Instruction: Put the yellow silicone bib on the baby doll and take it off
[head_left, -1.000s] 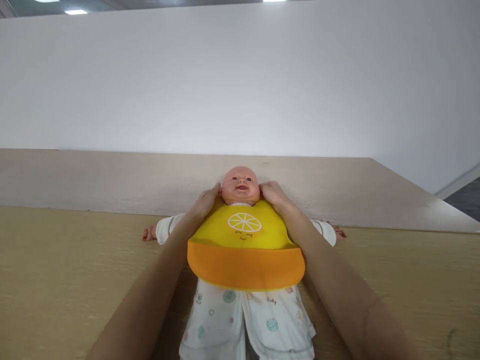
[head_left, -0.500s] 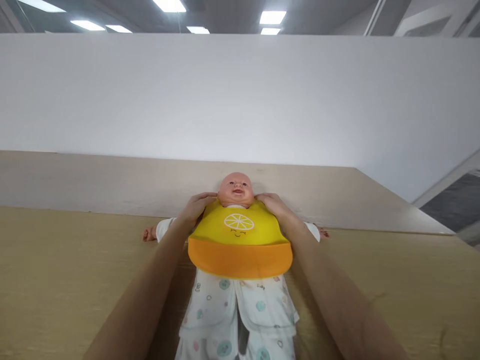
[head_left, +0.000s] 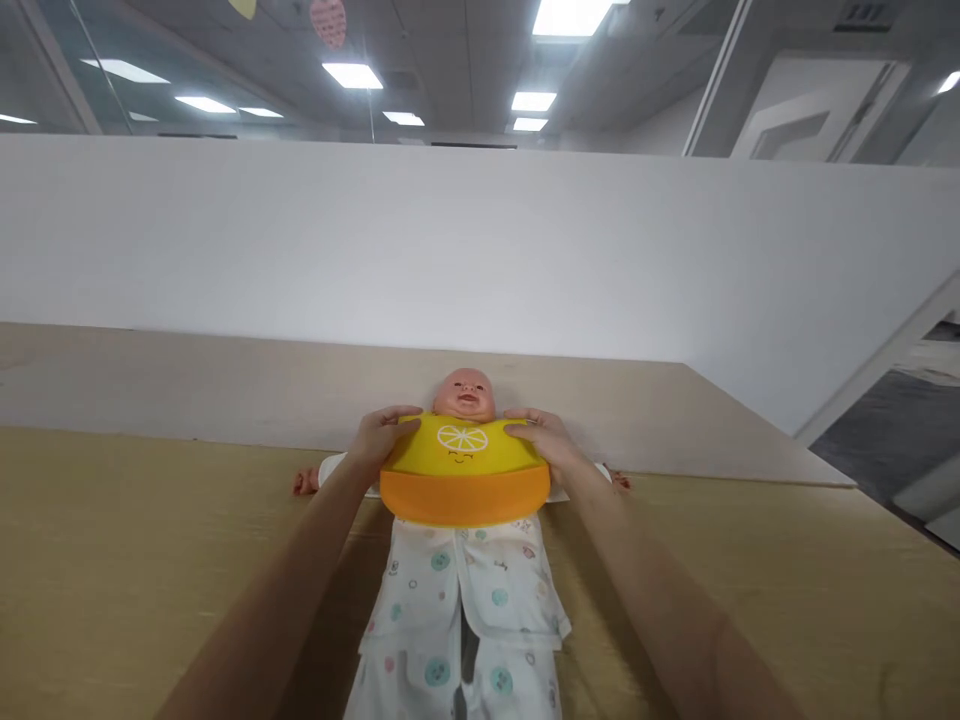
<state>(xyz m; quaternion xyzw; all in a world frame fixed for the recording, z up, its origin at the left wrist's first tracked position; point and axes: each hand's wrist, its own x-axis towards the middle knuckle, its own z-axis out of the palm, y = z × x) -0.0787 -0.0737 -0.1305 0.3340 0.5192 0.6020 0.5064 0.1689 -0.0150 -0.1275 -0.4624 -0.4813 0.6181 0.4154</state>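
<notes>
A baby doll lies on its back with its head away from me and its arms spread out to both sides. It wears white clothes with small coloured prints. Over its chest is a yellow bib with a white citrus slice, a smiling face and an orange catch pocket. My left hand grips the bib's upper left edge, thumb on the front and fingers behind. At the upper right edge, my right hand pinches it the same way. The fingertips behind the bib are partly hidden.
Under the doll is a yellowish wooden tabletop. A paler strip runs along its back, against a white partition. Glass panes stand above the partition. Dark floor shows past the table's right end.
Both hands have come from beside the doll's neck to the bib's upper side edges, thumbs now on its front. The bib's top sits flatter across the chest. The view has tilted up slightly.
</notes>
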